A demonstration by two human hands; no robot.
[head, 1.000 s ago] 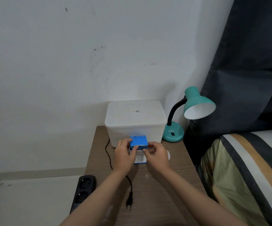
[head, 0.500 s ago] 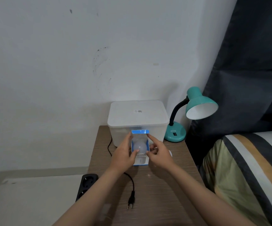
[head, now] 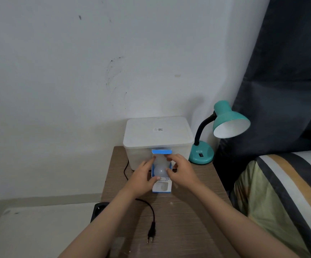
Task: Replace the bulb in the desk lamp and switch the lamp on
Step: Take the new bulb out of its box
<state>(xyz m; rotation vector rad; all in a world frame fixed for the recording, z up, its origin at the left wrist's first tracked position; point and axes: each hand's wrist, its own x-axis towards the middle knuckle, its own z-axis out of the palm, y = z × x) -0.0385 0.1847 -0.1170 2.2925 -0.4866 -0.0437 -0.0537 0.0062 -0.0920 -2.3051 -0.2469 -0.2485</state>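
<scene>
A blue and white bulb box (head: 161,186) stands on the wooden bedside table (head: 179,216), its top flap (head: 161,151) folded up and open. A white bulb (head: 160,170) shows in the open top. My left hand (head: 143,178) grips the box's left side. My right hand (head: 181,169) has its fingers at the bulb and the box's right edge. The teal desk lamp (head: 227,121) stands at the table's back right, its shade tilted toward me and showing no bulb from here. Its black plug (head: 151,233) lies loose on the table.
A white lidded plastic container (head: 158,133) sits right behind the box against the wall. A black power strip (head: 98,210) lies left of the table. A bed with a striped cover (head: 290,192) borders the table on the right, dark curtain (head: 285,71) behind it.
The box's blue top flap was shut a second ago; it has been lifted open, exposing the bulb. My right fingers have moved from the flap down onto the bulb.
</scene>
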